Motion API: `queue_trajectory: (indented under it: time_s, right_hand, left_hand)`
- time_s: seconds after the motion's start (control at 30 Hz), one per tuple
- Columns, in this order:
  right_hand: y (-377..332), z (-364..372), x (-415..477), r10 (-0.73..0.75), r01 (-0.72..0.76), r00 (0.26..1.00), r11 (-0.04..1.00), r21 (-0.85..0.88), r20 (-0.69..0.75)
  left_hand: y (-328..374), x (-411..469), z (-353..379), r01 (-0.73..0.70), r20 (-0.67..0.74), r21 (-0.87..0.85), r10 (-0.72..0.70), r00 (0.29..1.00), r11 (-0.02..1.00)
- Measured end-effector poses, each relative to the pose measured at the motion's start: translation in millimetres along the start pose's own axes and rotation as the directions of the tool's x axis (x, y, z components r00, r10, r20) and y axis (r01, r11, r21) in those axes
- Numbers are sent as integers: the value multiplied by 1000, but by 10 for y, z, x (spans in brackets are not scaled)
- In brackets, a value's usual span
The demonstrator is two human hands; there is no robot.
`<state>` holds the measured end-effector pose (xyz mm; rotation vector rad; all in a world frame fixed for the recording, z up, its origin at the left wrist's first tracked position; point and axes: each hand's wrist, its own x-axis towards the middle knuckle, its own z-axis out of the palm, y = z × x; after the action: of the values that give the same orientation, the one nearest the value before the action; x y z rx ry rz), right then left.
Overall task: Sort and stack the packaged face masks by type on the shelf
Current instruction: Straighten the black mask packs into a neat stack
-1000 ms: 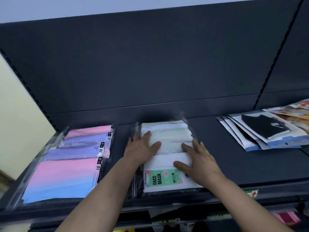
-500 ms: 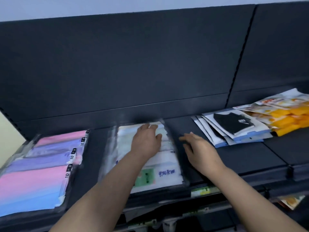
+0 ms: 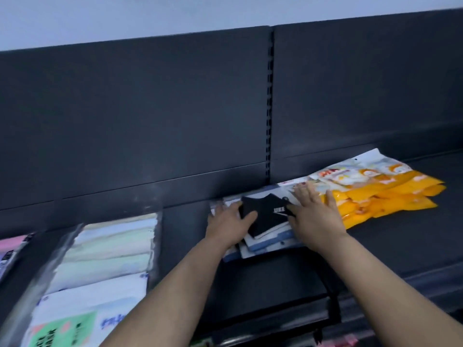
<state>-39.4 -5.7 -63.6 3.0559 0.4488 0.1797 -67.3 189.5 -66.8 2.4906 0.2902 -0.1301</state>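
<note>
Light: dim, cool, even; soft shadow under the forearms on the shelf (image 3: 275, 276)
Blur: whole view smeared by motion; print unreadable
Edges: lines bowed

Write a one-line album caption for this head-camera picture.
Both hands, left hand and right hand, flat on the black-mask packet stack beside yellow packets.

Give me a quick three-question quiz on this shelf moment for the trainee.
1. True or false: both hands rest on the black mask packs.
2. Which packs lie directly right of the right hand? A. pink B. orange packs C. pastel green
3. Fill in: the left hand has its ____ lying on the black mask.

Key: 1 true; 2 B; 3 thumb.
</note>
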Motion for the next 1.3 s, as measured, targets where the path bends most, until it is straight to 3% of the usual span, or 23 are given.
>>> queue_trajectory:
  time_s: [0.2,0.43,0.57,0.63,0.7,0.77,0.83,0.9,0.97,1.03,1.13,1.23,1.3]
  right_hand:
    - [524,171,-37,-27,27,1000,997,66,12]
    - [1112,146,-10,24,-28,998,997,75,54]
    - [1113,91,-10,-17,26,997,992,124,-72]
    - [1067,71,-61,-25,52,989,982,184,-146]
    - [1042,42,-114,-12,63,980,964,257,-197]
    - [1063,38,-122,-6,67,976,960,271,-218]
    - [1106,50,-105,9,55,971,965,258,-240]
    - [1114,50,-82,52,17,964,966,258,-260]
    - [1047,37,-48,84,-8,957,964,265,-276]
    - [914,-5,-27,69,13,955,962,273,-289]
    - [696,-73,-7,44,46,953,957,287,-301]
    - [408,-124,3,-38,130,963,933,337,-266]
    - [192,-93,4,-96,136,984,946,294,-149]
  left_hand:
    - [427,37,369,132,-54,-1,-132,990,991]
    - [922,107,733,100,21,72,-101,995,992]
    - [937,110,510,45,1,224,-46,999,974]
    - [897,121,402,-120,18,418,124,992,901]
    - [902,163,360,-365,188,595,318,929,716]
    - [926,227,375,-496,326,660,379,866,565]
    - [892,257,387,-537,356,665,412,839,519]
    - [759,221,349,-582,318,640,516,795,502]
    - [582,141,271,-645,219,621,691,689,445]
    - [379,44,185,-653,102,617,779,619,438]
    - [193,-115,-7,-561,-103,660,800,591,500]
    - [22,-220,-290,-335,-315,731,729,607,595]
    - [-120,-284,-387,-258,-296,770,685,666,584]
